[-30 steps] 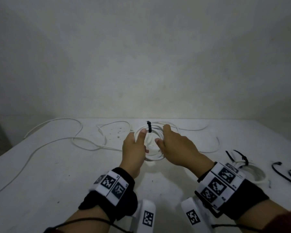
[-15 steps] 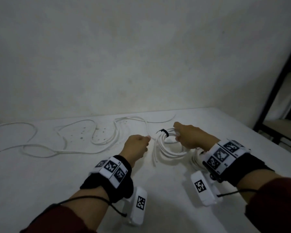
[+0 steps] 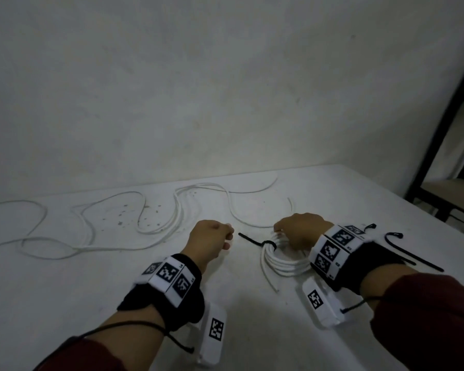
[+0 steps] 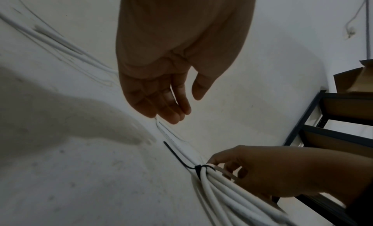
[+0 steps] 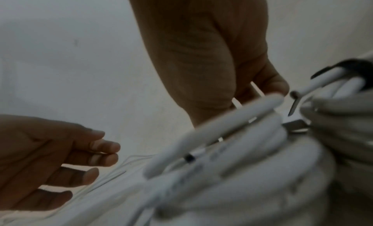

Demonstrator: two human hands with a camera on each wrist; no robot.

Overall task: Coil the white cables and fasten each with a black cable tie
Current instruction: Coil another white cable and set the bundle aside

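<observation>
A coiled white cable lies on the white table, bound by a black cable tie whose tail points left. My right hand grips the coil's far side; the left wrist view shows its fingers curled round the strands beside the tie. My left hand hovers just left of the tie's tail, fingers relaxed and holding nothing. In the right wrist view the coil is a blurred foreground, with the left hand beyond it.
Loose white cables sprawl over the table's left and back. Spare black cable ties lie right of my right wrist. A wall stands behind the table. A dark metal shelf stands off the table's right edge.
My right hand has carried the tied coil to the right. My left hand has let go of it. The view has swung right.
</observation>
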